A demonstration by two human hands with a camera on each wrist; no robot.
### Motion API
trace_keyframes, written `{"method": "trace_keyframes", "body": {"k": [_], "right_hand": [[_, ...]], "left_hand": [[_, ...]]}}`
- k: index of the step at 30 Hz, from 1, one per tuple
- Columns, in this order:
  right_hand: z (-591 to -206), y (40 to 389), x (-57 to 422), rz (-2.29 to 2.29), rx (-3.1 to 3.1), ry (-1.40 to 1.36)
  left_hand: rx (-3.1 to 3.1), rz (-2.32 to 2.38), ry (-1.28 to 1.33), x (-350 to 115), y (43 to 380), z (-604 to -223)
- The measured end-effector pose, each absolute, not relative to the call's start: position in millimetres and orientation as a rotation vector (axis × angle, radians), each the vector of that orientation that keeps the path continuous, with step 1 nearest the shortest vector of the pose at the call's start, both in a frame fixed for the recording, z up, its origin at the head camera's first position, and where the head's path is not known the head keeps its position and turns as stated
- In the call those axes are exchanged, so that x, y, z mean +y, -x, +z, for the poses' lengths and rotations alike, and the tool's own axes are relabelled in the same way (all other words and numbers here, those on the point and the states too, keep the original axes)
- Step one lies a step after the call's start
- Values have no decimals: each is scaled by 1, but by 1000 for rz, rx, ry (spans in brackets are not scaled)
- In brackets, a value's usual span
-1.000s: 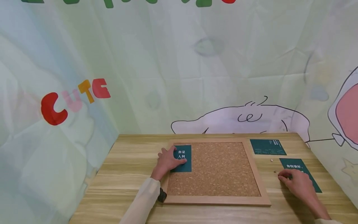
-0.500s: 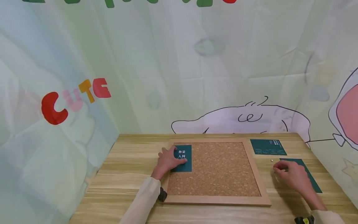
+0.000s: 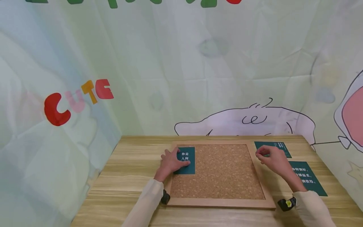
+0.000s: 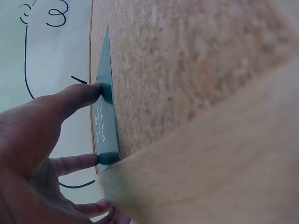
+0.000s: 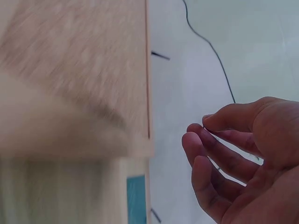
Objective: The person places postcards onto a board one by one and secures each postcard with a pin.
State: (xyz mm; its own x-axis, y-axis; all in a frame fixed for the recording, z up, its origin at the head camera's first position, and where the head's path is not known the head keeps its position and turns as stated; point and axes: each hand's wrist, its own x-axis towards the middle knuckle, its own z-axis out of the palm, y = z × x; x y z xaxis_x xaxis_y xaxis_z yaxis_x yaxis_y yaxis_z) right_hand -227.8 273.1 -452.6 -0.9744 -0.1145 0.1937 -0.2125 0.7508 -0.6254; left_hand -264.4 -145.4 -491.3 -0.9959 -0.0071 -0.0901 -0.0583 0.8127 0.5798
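My left hand (image 3: pixel 171 162) is spread over the left edge of the cork board (image 3: pixel 224 176). Its thumb and a finger press a dark green card (image 3: pixel 190 162) with white writing flat on the cork's upper left corner; the left wrist view shows those fingertips (image 4: pixel 96 93) on the card (image 4: pixel 106 121). My right hand (image 3: pixel 273 159) is raised near the board's right frame, thumb and fingertips brought together. They seem to pinch a tiny thumbtack, almost wholly hidden by the fingers. The right wrist view shows that hand (image 5: pixel 243 154) in the air, apart from the board (image 5: pixel 84 60).
Two more green cards lie to the board's right: one card (image 3: pixel 286 148) at the back, partly behind my right hand, and another card (image 3: pixel 312 179) nearer. All rest on a wooden table (image 3: pixel 122 176). A printed cloth (image 3: pixel 158 104) hangs behind it.
My right hand has picked a small silver tack off the table, then risen and moved left and back toward the board's right frame. The left hand stays on the card.
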Motion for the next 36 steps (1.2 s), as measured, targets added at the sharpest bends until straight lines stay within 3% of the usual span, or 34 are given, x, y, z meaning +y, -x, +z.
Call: {"method": "trace_keyframes", "body": {"k": [21,36], "right_hand": [[-444,285,185,1235,-2834,-294],[-458,299,122,1366,-2886,-351]], "left_hand": [[2906,931,72,-144,263,-489],[2911,926,74,-146,264,-491]]}}
